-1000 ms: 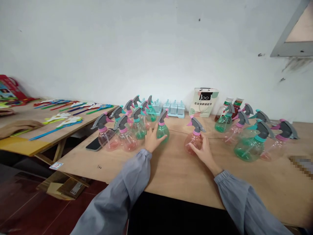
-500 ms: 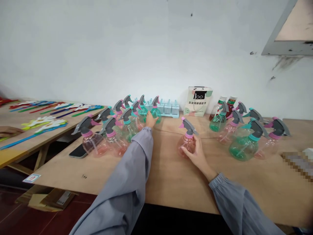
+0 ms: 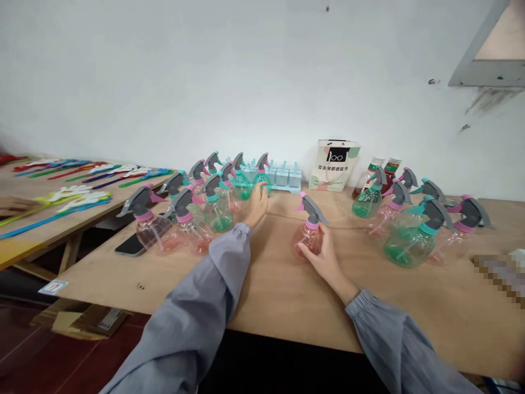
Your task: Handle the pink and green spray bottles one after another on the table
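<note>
Right grip [image 3: 326, 260]: around translucent pink round plastic spray bottle [image 3: 304, 238]
Axis: upright; trigger [image 3: 299, 206] toward desk's left edge [image 3: 94, 271]
Left grip [image 3: 257, 205]: cannot tell

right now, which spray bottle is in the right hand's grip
The pink spray bottle with the pink collar, between the left group and right group. Only its body has the right hand around it; the others are clear of that hand.
</note>
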{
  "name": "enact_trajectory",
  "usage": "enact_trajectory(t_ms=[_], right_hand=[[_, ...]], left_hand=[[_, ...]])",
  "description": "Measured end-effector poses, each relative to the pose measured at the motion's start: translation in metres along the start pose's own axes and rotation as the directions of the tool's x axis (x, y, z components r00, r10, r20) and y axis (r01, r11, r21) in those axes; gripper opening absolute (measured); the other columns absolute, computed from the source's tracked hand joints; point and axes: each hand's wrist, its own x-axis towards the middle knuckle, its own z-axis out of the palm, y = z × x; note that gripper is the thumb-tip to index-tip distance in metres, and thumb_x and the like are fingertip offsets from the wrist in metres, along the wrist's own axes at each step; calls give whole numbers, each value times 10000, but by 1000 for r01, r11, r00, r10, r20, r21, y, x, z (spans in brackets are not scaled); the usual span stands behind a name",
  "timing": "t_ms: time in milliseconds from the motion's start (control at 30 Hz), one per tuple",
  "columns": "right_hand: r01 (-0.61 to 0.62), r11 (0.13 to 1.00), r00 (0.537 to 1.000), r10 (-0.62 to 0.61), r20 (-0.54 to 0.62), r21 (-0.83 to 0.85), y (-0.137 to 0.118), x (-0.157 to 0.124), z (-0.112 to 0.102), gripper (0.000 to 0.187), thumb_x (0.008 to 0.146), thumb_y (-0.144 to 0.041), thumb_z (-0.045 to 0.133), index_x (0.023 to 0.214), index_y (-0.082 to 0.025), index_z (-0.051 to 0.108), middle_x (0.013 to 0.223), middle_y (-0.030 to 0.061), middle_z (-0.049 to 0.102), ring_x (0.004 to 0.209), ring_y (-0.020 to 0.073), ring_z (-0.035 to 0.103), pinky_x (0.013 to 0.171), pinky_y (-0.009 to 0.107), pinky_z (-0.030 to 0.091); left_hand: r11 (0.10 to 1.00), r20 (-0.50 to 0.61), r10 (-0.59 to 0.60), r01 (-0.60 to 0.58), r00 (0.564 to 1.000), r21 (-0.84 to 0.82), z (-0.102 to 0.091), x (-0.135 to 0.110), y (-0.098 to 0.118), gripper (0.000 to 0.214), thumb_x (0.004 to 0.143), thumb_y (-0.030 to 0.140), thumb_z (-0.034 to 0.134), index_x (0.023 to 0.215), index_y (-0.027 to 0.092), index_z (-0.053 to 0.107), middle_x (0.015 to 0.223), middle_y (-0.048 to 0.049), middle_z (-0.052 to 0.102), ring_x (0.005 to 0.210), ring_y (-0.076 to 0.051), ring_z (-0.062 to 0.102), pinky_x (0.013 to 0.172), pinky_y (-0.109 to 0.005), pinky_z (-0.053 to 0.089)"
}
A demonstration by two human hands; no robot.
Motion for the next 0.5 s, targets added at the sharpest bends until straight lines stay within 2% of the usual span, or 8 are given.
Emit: enact_trajectory(t_ms=[33, 100, 200, 267, 300, 400, 433, 500], right_hand=[[-12, 1000, 1000, 12, 8, 17, -1, 0, 2, 757, 837, -497, 694, 1441, -201, 346, 1413, 177, 486, 1341, 332, 496, 1141, 567, 405], [-27, 998, 999, 25, 48, 48, -4, -2, 8, 818, 842, -500, 694, 1484, -205, 282, 1460, 187, 449, 1375, 335, 469, 1151, 574, 395], [7, 997, 991, -18, 132, 81, -11, -5, 17, 855, 856, -490, 687, 1525, -225, 225, 1504, 191, 405, 1414, 336, 432, 1164, 580, 384], [54, 994, 976, -73, 203, 96, -19, -8, 21, 839, 879, -470, 666, 1542, -245, 203, 1512, 185, 406, 1414, 329, 440, 1156, 576, 399], [81, 992, 964, -104, 247, 100, -24, -9, 23, 832, 890, -460, 656, 1549, -253, 192, 1508, 181, 419, 1402, 323, 458, 1146, 570, 417], [185, 981, 911, -192, 364, 55, -38, -7, 16, 808, 900, -454, 649, 1557, -272, 215, 1526, 167, 430, 1412, 324, 459, 1145, 557, 429], [228, 974, 902, -217, 373, 15, -42, -4, 8, 774, 901, -457, 648, 1547, -282, 258, 1539, 156, 427, 1427, 330, 443, 1160, 559, 412], [270, 958, 929, -233, 287, -98, -48, 6, -15, 668, 916, -451, 626, 1508, -307, 351, 1549, 124, 426, 1449, 340, 410, 1192, 578, 357]], left_hand=[[999, 71, 36, -34, 997, -29, -2, -17, 11, 442, 999, 471, 394, 1291, 172, 537, 1362, -157, 564, 1157, -238, 624, 1078, -399, 422], [994, 248, 100, -89, 964, -58, -4, -51, 36, 507, 989, 540, 394, 1372, 224, 494, 1438, -118, 531, 1302, -241, 542, 1144, -407, 368], [988, 362, 150, -148, 920, -33, -3, -88, 69, 809, 816, 572, 688, 1477, 231, 372, 1537, -144, 425, 1463, -305, 359, 1219, -469, 264], [989, 347, 141, -145, 927, -15, 0, -99, 84, 940, 707, 533, 803, 1474, 211, 367, 1512, -170, 434, 1459, -347, 350, 1218, -508, 255], [992, 318, 126, -128, 940, -14, 2, -101, 89, 937, 689, 510, 821, 1459, 206, 383, 1485, -174, 455, 1435, -354, 379, 1203, -514, 280], [994, 219, 92, -77, 971, -76, 5, -99, 91, 749, 754, 428, 772, 1394, 212, 450, 1376, -160, 540, 1319, -314, 506, 1116, -465, 398], [991, 198, 87, -66, 976, -112, 4, -97, 89, 669, 783, 399, 741, 1368, 213, 474, 1334, -153, 570, 1271, -293, 545, 1073, -439, 434], [983, 182, 75, -42, 980, -180, 0, -93, 83, 552, 810, 352, 702, 1311, 204, 523, 1273, -150, 614, 1202, -265, 593, 994, -399, 479]])
